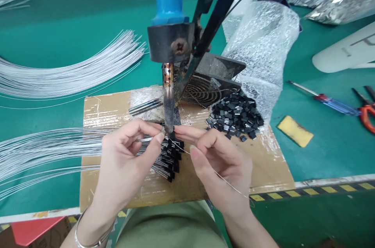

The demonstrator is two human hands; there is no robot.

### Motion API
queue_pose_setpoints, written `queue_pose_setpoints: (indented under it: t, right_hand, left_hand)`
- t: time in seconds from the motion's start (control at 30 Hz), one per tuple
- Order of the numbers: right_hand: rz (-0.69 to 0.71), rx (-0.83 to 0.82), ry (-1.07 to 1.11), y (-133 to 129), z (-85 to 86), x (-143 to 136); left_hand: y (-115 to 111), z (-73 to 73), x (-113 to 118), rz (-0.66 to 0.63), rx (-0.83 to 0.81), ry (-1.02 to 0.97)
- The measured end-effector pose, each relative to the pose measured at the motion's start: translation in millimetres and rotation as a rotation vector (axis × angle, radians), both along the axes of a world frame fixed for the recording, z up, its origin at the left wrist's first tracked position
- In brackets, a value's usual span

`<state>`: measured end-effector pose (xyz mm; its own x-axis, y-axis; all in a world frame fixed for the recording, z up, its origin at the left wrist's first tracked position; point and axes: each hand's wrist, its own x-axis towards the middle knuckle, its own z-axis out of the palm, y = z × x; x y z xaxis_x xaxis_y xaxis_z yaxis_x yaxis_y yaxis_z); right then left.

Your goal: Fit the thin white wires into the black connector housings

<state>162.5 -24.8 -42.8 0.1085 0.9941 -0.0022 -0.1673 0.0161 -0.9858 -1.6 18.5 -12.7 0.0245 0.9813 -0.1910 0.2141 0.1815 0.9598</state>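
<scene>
A: What is held by the left hand (131,164)?

B: A small workpiece (165,135) is pinched between its thumb and forefinger, just at the tip of the soldering iron (168,105). It is partly covered by the fingertips, so its exact form cannot be told.

A: And the right hand (224,164) — are its fingers wide or narrow?

B: Narrow at the thumb, where a thin wire (231,186) is held. The wire is led across the palm and up to the tip of the iron. The longer fingers are stretched toward the same tip; whether the workpiece is touched by them cannot be told.

A: How is the iron supported?

B: It is clamped by a black holder (168,43), with the tip pointed downward.

A: What is placed below?

B: A cardboard sheet (269,162) is laid on the green table (316,158). On it, white cables with black connectors (171,160) are gathered, partly hidden by the left hand. Farther to the right, a heap of black pieces (237,117) is seen — beside it, bubble wrap (263,41).

A: And around?

B: Another cable bundle (73,78) is laid at the left; at the right, a yellow sponge (295,131) and a screwdriver (334,103) are found.
</scene>
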Motion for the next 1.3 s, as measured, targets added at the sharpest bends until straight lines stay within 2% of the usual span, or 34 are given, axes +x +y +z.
queue_pose_setpoints:
  t: [1.3]
  right_hand:
    - [-0.010,-0.014,-0.031,1.1,0.4,-0.7]
  left_hand:
    - [-0.1,2.8,-0.5,-0.008,-0.015,0.006]
